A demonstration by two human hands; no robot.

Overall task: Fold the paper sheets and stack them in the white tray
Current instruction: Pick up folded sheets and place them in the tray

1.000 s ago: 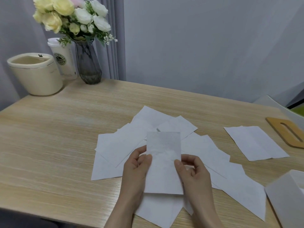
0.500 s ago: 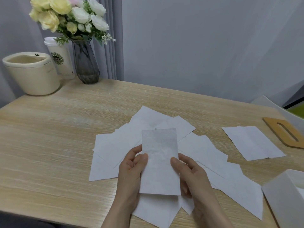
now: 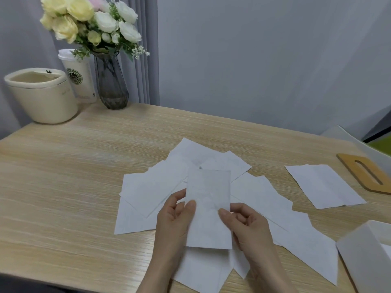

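A folded white paper sheet point(image 3: 208, 205) stands upright between my two hands above the table. My left hand point(image 3: 174, 225) pinches its left edge with thumb in front and fingers behind. My right hand point(image 3: 247, 227) pinches its right edge the same way. Beneath them lies a loose spread of several unfolded white sheets point(image 3: 152, 191). One more sheet point(image 3: 323, 185) lies apart to the right. The white tray point(image 3: 359, 256) shows only its corner at the lower right edge.
A wooden table point(image 3: 74, 176) carries everything. At the back left stand a cream pot point(image 3: 40, 96), a paper cup point(image 3: 79, 79) and a glass vase of flowers point(image 3: 111, 81). A wooden slotted board point(image 3: 368, 174) lies at the far right.
The folded sheet stays in both hands in much the same pose; my right thumb has slid slightly inward on it. The view has shifted a little.
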